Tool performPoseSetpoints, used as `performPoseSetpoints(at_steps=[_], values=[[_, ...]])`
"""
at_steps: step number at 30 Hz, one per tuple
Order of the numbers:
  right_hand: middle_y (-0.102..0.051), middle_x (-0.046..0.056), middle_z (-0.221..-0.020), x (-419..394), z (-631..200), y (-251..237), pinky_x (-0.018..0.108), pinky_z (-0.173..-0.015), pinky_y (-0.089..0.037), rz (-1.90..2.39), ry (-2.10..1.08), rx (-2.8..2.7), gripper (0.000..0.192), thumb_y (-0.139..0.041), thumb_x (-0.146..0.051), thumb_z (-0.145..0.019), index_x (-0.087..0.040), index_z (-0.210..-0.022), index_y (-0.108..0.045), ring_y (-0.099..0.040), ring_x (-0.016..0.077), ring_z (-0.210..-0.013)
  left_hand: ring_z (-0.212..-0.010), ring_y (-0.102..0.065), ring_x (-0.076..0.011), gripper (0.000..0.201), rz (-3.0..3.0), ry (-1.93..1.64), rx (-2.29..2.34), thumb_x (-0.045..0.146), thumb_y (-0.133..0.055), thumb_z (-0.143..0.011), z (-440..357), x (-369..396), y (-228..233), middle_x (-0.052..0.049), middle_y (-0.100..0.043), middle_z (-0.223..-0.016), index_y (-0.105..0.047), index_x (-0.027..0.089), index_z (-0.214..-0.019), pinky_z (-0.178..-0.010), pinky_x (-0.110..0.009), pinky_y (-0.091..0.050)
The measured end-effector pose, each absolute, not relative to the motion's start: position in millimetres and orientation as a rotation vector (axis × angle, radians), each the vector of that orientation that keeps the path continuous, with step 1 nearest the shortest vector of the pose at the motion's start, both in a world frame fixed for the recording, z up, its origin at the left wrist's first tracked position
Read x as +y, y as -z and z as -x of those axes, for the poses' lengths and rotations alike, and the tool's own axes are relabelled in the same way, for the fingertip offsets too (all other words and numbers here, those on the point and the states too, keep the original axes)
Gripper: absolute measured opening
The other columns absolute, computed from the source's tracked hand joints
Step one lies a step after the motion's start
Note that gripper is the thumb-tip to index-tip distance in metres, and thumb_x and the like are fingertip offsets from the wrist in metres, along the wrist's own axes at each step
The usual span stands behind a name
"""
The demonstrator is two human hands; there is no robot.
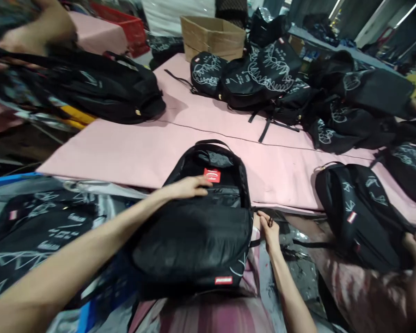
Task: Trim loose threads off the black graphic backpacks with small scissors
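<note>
— Where was the backpack [194, 240]?
— Open across the person's lap [211, 319], its top against the desk [125, 148]. At its side, the right hand [270, 229] had curled fingers; what they pinched was too small to tell. The left hand [190, 187] lay over the opening, fingers outstretched near a red label [211, 175].
— The risk?
— With the desk seemingly carrying only its top, the backpack could have slid if the hands slackened; a side strap [255, 243] might have snagged.
— Beyond?
— The pink-covered desk held piled black bags [272, 64]. Behind stood a cardboard box [213, 39] and, leftward, a red crate [135, 34] in a cluttered workroom.
</note>
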State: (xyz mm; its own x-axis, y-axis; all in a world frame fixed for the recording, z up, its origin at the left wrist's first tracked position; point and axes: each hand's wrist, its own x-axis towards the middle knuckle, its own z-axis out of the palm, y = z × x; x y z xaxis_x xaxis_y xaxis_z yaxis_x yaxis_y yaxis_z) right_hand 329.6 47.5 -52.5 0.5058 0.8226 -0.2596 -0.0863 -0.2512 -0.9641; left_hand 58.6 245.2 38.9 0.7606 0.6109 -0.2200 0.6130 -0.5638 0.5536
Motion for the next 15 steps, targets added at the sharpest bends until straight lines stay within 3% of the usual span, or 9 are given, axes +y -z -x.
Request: performPoseSetpoints(at_steps=[2, 5, 8, 9, 11, 13, 15], values=[[-0.067, 0.007, -0.082, 56.4, -335.5, 66.5, 0.032, -0.071, -0.046, 1.564, -0.985, -0.615, 0.042, -0.073, -0.045, -0.057, -0.015, -0.086, -0.069, -0.059, 0.0206, -0.079, -0.109, -0.053, -0.0227, 0.037, -2.197, -0.32, 1.201, 0.028, -0.049, -0.082, -49.3, 262.0, -84.3, -0.008, -0.059, -0.121, -0.059, 0.01, -0.113, -0.097, -0.037, -0.038], [-0.066, 0.005, -0.074, 67.9, -330.4, 80.1, 0.031, -0.065, -0.046, 1.543, -0.972, -0.576, 0.042, -0.069, -0.047, -0.06, -0.015, -0.087, -0.069, -0.059, 0.0198, -0.074, -0.095, -0.057, -0.017, 0.038, -2.08, -0.893, 1.397, 0.036, -0.045, -0.087, -47.4, 259.3, -154.7, -0.001, -0.064, -0.103, -0.059, 0.01, -0.112, -0.092, -0.038, -0.042], [-0.064, 0.003, -0.071, 79.3, -322.6, 81.6, 0.028, -0.061, -0.045, 1.506, -0.937, -0.554, 0.039, -0.066, -0.047, -0.063, -0.015, -0.084, -0.068, -0.056, 0.0172, -0.069, -0.095, -0.055, -0.0145, 0.03, -2.249, -1.331, 1.229, 0.032, -0.049, -0.088, -78.4, 227.4, -169.1, 0.001, -0.06, -0.104, -0.057, 0.015, -0.111, -0.087, -0.031, -0.043], [-0.063, 0.002, -0.069, 82.9, -321.6, 80.1, 0.028, -0.06, -0.044, 1.492, -0.926, -0.551, 0.036, -0.066, -0.047, -0.063, -0.015, -0.081, -0.067, -0.055, 0.0162, -0.067, -0.09, -0.056, -0.0138, 0.024, -2.384, -1.247, 1.097, 0.03, -0.053, -0.086, -96.5, 214.7, -156.3, 0.001, -0.062, -0.097, -0.06, 0.017, -0.104, -0.084, -0.03, -0.044], [-0.059, 0.001, -0.064, 88.9, -321.9, 75.7, 0.027, -0.058, -0.043, 1.468, -0.904, -0.553, 0.032, -0.068, -0.046, -0.062, -0.015, -0.07, -0.063, -0.052, 0.0141, -0.061, -0.091, -0.056, -0.016, 0.018, -2.613, -0.735, 0.712, 0.029, -0.053, -0.086, -139.4, 191.9, -112.9, -0.001, -0.064, -0.092, -0.064, 0.018, -0.096, -0.084, -0.032, -0.044], [-0.056, -0.001, -0.059, 92.5, -324.0, 70.5, 0.026, -0.056, -0.042, 1.454, -0.879, -0.562, 0.031, -0.069, -0.045, -0.061, -0.016, -0.062, -0.059, -0.049, 0.0128, -0.057, -0.094, -0.055, -0.0217, 0.018, -2.746, -0.222, 0.733, 0.028, -0.056, -0.084, -182.0, 175.7, -64.7, -0.006, -0.064, -0.095, -0.065, 0.017, -0.095, -0.08, -0.037, -0.045], [-0.054, -0.001, -0.055, 93.7, -326.4, 65.3, 0.026, -0.054, -0.041, 1.452, -0.855, -0.578, 0.033, -0.069, -0.046, -0.061, -0.016, -0.06, -0.057, -0.048, 0.0132, -0.055, -0.097, -0.053, -0.0286, 0.029, -2.789, -0.019, 0.8, 0.033, -0.065, -0.076, -213.8, 167.0, -30.6, -0.014, -0.061, -0.101, -0.064, 0.012, -0.097, -0.079, -0.042, -0.044]])
